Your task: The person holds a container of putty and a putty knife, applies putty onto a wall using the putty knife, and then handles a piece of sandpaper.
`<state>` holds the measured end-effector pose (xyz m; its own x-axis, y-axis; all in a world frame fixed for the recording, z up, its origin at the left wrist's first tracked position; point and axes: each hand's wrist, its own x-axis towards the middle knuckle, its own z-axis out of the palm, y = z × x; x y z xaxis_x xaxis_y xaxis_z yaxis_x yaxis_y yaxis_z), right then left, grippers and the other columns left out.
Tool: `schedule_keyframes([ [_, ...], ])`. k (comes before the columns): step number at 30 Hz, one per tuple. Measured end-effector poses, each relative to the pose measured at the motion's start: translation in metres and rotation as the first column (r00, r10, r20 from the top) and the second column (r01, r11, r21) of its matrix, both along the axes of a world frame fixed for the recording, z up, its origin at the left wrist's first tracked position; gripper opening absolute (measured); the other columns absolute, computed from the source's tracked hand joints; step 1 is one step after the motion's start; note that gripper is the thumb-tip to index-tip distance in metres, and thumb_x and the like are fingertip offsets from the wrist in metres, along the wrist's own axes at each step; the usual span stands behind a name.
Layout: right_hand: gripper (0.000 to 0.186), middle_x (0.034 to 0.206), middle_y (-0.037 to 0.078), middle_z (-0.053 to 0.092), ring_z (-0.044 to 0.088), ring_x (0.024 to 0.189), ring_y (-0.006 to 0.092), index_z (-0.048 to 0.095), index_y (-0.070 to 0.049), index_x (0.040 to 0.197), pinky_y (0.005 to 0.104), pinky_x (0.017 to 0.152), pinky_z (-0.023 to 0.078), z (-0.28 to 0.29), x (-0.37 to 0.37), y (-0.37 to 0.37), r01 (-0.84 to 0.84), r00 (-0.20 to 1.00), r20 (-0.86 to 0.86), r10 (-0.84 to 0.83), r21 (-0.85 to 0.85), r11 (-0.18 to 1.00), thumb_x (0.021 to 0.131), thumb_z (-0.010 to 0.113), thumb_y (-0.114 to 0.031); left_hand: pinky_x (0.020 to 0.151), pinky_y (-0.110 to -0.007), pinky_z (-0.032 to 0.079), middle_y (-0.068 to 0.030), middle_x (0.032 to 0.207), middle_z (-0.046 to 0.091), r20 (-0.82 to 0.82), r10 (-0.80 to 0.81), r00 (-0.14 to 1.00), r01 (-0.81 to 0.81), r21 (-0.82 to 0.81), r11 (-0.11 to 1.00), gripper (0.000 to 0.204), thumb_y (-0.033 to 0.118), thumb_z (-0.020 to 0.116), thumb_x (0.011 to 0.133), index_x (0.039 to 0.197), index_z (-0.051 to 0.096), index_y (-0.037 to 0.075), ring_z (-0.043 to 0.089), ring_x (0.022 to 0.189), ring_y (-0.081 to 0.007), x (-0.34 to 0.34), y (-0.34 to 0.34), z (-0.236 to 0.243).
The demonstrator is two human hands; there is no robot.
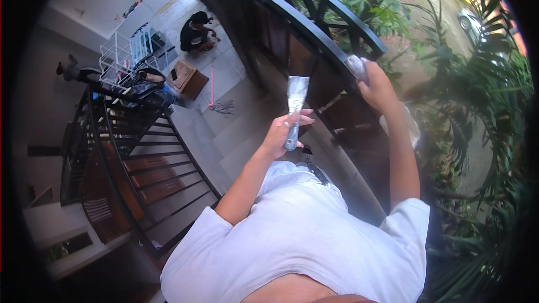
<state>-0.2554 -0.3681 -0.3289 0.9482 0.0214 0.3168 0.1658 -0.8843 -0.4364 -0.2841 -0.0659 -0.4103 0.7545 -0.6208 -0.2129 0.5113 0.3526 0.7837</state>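
Note:
My left hand (279,134) is closed around the handle of a putty knife (297,96), held upright in front of my chest. Its wide metal blade is smeared with white. At the right, my right hand (379,87) grips a crumpled grey-white pad (356,68), either sandpaper or a rag; I cannot tell which. That pad rests at the dark wooden railing (306,22), on the edge of its curved top rail. Something whitish (411,128) shows behind my right forearm, partly hidden.
Stairs (241,126) descend ahead of me, with a black metal banister (174,134) on the left. Below, a person (197,32) squats on the tiles near a wooden box (187,78), a pink-handled mop (212,90) and a white wire rack (119,59). Plants (477,95) crowd the right side.

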Motion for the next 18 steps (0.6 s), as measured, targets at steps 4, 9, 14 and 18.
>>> schedule_keyframes([
  [4, 0.051, 0.115, 0.026, 0.056, 0.054, 0.112, 0.0419, 0.046, 0.003, 0.129, 0.0472, 0.096, 0.044, -0.014, 0.021, -0.036, -0.010, 0.953, -0.301, -0.038, -0.158, 0.987, 0.083, 0.064, -0.012, 0.056, -0.031, 0.060, -0.0112, 0.135, 0.054, -0.032, 0.068, 0.997, -0.066, 0.037, 0.997, 0.048, 0.045, 0.056, 0.096, 0.106, 0.066, -0.001, 0.056, 0.120, -0.0228, -0.010, 0.009, -0.017],
  [9, 0.053, 0.119, 0.031, 0.055, 0.052, 0.115, 0.0451, 0.043, 0.005, 0.127, 0.0471, 0.097, 0.043, -0.027, 0.015, -0.051, -0.073, 0.926, -0.374, 0.048, -0.052, 0.996, 0.084, 0.066, -0.016, 0.053, -0.028, 0.059, -0.0140, 0.130, 0.055, -0.091, 0.229, 0.969, -0.220, 0.099, 0.970, 0.048, 0.043, 0.055, 0.097, 0.107, 0.063, -0.004, 0.059, 0.115, -0.0242, -0.026, 0.018, -0.017],
  [14, 0.055, 0.110, 0.032, 0.060, 0.057, 0.107, 0.0477, 0.042, 0.005, 0.117, 0.0494, 0.092, 0.046, -0.014, 0.003, -0.037, -0.047, 0.911, -0.412, 0.015, -0.067, 0.997, 0.079, 0.073, -0.019, 0.058, -0.032, 0.056, -0.0114, 0.119, 0.062, -0.166, 0.339, 0.926, -0.313, 0.161, 0.936, 0.048, 0.046, 0.055, 0.097, 0.112, 0.061, 0.001, 0.064, 0.101, -0.0204, -0.011, 0.031, -0.034],
  [18, 0.055, 0.096, 0.031, 0.064, 0.061, 0.094, 0.0493, 0.040, 0.001, 0.108, 0.0521, 0.082, 0.050, -0.012, 0.000, -0.023, 0.028, 0.919, -0.379, -0.111, -0.218, 0.976, 0.074, 0.079, -0.020, 0.059, -0.030, 0.054, -0.0090, 0.116, 0.064, -0.142, 0.476, 0.868, -0.440, 0.225, 0.869, 0.045, 0.045, 0.053, 0.098, 0.111, 0.061, 0.003, 0.065, 0.094, -0.0181, 0.016, 0.061, -0.052],
])
